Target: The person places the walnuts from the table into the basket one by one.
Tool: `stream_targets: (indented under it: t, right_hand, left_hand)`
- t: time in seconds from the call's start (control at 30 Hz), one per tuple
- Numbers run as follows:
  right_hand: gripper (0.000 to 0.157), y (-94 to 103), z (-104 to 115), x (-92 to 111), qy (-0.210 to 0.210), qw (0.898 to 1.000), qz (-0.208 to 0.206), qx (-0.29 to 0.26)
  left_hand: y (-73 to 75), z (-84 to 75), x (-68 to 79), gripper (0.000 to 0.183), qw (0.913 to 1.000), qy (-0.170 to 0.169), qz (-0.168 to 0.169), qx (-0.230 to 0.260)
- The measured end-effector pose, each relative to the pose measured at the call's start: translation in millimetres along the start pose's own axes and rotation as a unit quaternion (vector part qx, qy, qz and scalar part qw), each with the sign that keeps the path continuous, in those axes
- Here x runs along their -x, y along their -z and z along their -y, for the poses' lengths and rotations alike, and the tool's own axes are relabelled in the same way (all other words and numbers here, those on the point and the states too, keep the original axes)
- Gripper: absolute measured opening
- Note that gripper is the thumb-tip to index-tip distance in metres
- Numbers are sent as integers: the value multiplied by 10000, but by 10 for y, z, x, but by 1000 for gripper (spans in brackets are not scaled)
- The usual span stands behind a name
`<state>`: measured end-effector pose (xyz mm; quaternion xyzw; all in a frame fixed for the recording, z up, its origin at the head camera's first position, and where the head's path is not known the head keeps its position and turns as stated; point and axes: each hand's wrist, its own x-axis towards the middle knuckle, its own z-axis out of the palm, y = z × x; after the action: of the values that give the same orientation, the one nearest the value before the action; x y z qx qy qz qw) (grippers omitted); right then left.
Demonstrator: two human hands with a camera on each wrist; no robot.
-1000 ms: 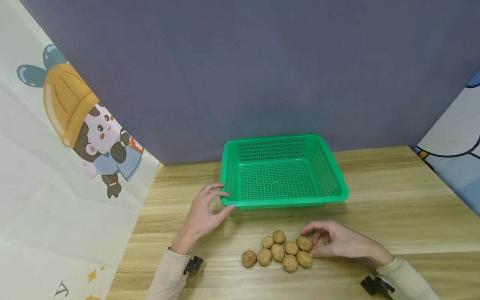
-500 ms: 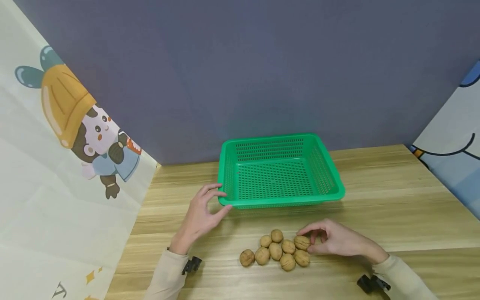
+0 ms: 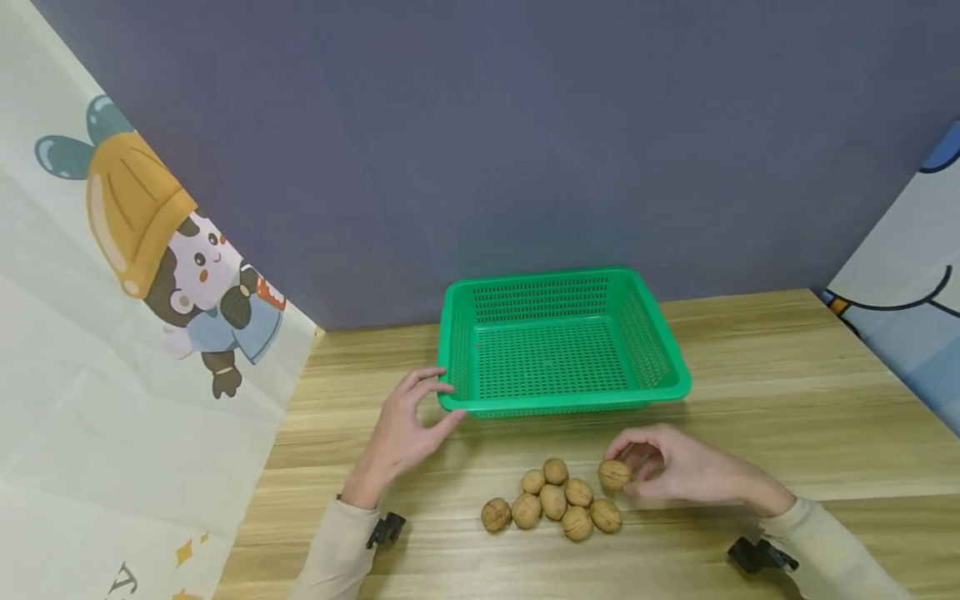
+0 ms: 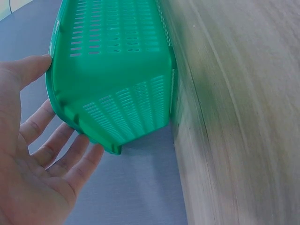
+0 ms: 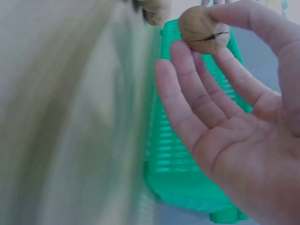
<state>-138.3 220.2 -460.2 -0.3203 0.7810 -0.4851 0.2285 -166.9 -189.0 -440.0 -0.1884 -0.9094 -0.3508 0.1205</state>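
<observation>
My right hand [image 3: 678,467] pinches a walnut [image 3: 614,475] between thumb and fingertips, to the right of the other walnuts. In the right wrist view this walnut [image 5: 201,30] shows a dark crack along its seam. Several more walnuts [image 3: 553,502] lie grouped on the table in front of a green plastic basket [image 3: 570,405]. My left hand [image 3: 401,433] holds the basket's near left corner, fingers over the rim and thumb at its front edge. Up close in the left wrist view, the thumb [image 4: 35,68] meets the rim and the other fingers reach behind it.
The slotted basket stands on a wood-grain table [image 3: 787,375], close to a dark grey-blue backdrop [image 3: 525,150]. A white panel with a cartoon figure [image 3: 202,267] rises at the left, and another printed panel [image 3: 915,275] at the right.
My right hand has closed its fingertips on the walnut at the group's right end and drawn it slightly up and away from the others. The left hand keeps its place on the basket.
</observation>
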Motion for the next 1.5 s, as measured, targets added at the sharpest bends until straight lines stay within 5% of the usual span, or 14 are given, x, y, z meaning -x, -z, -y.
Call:
stream_targets:
  t: [0.7, 1.13, 1.5]
  right_hand:
    - [43, 444, 555, -126, 1232, 9918, -347, -13]
    - [40, 905, 757, -486, 626, 9953, -610, 408]
    - [45, 1204, 841, -999, -358, 9897, -1129, 810]
  left_hand:
    - [-6, 6, 8, 41, 10000, 29, 30, -42]
    - [-6, 6, 4, 43, 10000, 42, 55, -46]
    - [1, -6, 12, 41, 10000, 36, 61, -60]
